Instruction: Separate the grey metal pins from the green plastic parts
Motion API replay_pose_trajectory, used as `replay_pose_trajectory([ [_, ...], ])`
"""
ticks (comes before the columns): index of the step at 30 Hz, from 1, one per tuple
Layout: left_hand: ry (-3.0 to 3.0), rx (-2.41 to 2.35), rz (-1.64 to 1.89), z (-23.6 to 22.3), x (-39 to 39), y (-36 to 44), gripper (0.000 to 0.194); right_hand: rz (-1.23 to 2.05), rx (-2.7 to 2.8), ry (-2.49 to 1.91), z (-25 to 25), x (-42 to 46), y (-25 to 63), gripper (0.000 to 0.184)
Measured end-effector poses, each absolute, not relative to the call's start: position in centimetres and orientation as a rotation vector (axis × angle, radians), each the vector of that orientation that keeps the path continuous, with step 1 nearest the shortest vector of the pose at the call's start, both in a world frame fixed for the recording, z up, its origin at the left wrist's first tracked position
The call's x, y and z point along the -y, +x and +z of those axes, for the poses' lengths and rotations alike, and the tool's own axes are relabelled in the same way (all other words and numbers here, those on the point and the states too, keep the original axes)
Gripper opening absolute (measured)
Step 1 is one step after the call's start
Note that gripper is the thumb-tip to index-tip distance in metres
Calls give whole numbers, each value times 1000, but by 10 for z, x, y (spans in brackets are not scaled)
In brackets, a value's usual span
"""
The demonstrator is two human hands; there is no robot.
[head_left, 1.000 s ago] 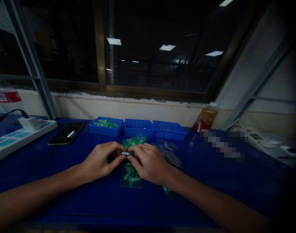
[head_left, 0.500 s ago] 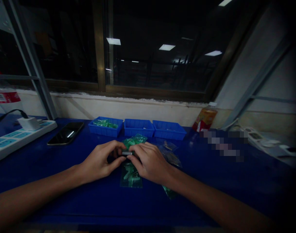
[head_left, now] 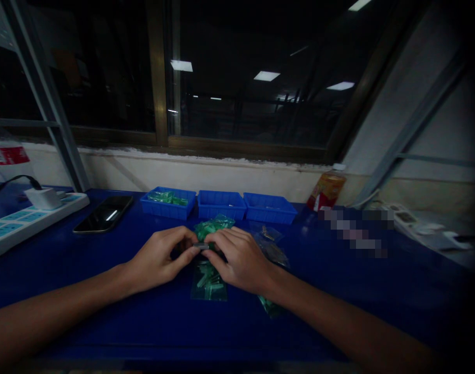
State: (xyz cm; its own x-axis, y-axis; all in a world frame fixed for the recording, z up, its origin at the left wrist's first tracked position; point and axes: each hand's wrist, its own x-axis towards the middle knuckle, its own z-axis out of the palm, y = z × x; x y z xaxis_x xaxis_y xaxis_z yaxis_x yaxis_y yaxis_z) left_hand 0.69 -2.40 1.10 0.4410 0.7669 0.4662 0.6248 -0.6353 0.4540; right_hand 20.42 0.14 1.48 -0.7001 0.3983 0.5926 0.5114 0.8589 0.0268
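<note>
My left hand [head_left: 159, 259] and my right hand [head_left: 239, 259] meet at the middle of the blue table [head_left: 105, 311]. Both pinch a small grey metal part [head_left: 201, 245] between their fingertips. Under the hands lies a clear bag of green parts [head_left: 208, 283]. Another green bag [head_left: 214, 226] lies just beyond the fingers, and a third green bag [head_left: 270, 306] shows under my right wrist. Clear bags with small metal parts [head_left: 272, 244] lie to the right of my right hand.
Three blue trays stand in a row at the back: the left tray [head_left: 167, 203] holds green parts, with the middle tray [head_left: 220, 205] and right tray [head_left: 269, 208] beside it. A phone [head_left: 104, 213] and a white power strip [head_left: 23, 221] lie left. A bottle [head_left: 326, 191] stands right.
Both hands have stayed together on the small metal part. The view has shifted slightly; the fingers have barely moved.
</note>
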Motion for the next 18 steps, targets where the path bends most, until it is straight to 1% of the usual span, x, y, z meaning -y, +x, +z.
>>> replay_pose_trajectory([
  [8,2493,-1236,889,12,23,6,21,-232,2434,-626,16,-1,204,17],
  [10,2497,-1220,882,11,23,6,22,-255,2456,-597,17,0,204,19],
  [13,2520,-1193,852,12,23,6,24,-328,2507,-562,19,2,204,15],
  [18,2592,-1214,738,16,20,3,26,-358,2490,-621,16,-13,208,16],
])
